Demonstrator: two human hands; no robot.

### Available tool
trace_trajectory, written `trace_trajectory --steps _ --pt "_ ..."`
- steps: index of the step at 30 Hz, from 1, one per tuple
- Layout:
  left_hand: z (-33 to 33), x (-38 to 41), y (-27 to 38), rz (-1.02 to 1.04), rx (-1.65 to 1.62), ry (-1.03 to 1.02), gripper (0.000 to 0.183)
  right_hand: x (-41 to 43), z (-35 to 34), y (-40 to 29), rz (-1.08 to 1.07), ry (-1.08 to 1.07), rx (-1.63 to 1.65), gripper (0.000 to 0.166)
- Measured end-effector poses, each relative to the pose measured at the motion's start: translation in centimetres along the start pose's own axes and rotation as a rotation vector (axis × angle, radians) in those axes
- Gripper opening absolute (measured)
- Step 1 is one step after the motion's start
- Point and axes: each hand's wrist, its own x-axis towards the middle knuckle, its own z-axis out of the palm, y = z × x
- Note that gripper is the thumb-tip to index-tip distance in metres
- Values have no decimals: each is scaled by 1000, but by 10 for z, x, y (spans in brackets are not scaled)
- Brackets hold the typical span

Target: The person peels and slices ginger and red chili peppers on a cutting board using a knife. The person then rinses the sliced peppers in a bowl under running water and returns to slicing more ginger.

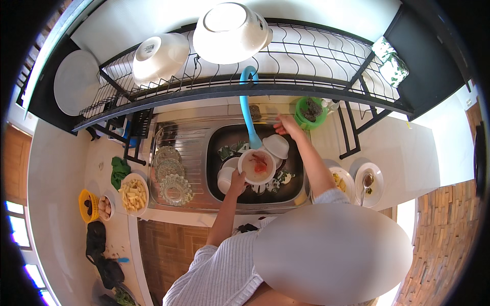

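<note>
My left hand [238, 183] grips the rim of a white bowl [248, 173] above the sink [218, 143]. Cloudy liquid and something red lie in that bowl. A blue faucet spout [247, 111] ends just over its far side; whether water runs is hard to tell. My right hand [286, 125], holding nothing, reaches past the sink's far right corner with fingers apart, close to a green bowl [306, 124] that has a dark mesh scrubber [312, 110] in it. Beneath the held bowl are a tilted white bowl [276, 146], a white cup [225, 178] and leaf-patterned dishes [273, 185].
A black dish rack [291, 90] with upturned white bowls [220, 36] spans overhead. Glass dishes [175, 189] stand on the drainboard [197, 160]. Left are a plate of cut pale pieces [133, 194] and a yellow basket [85, 214]; right, plates with food remains [338, 181] and a spoon [364, 193].
</note>
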Motion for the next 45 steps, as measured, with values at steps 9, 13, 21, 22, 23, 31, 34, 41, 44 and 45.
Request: trace_trajectory --steps 9,13,21,22,23,31,34,41,44,45 --pt "16 -22 -13 18 -99 37 37 112 -8 -88 356 -58 980 35" --pt "-12 -42 -13 15 -56 112 40 88 36 -134 412 113 1214 27" --pt "4 -47 -13 87 -77 115 40 64 -5 -39 -7 8 926 29" --pt "-9 -53 -14 104 -56 164 40 35 24 -22 -94 128 773 29" --pt "-17 -59 -15 119 -62 186 39 -1 49 -2 -190 253 612 30" --pt "4 -87 -13 49 -60 150 37 -180 115 115 -845 129 -769 36" --pt "9 -91 -24 153 -6 180 36 -192 122 126 -718 138 -866 45" --pt "14 -113 -35 199 41 213 41 -193 118 140 -671 100 -873 39" --pt "31 -133 -15 159 81 213 43 -196 112 154 -656 90 -862 38" --pt "22 -129 -23 188 94 242 44 -199 118 151 -665 67 -845 38"
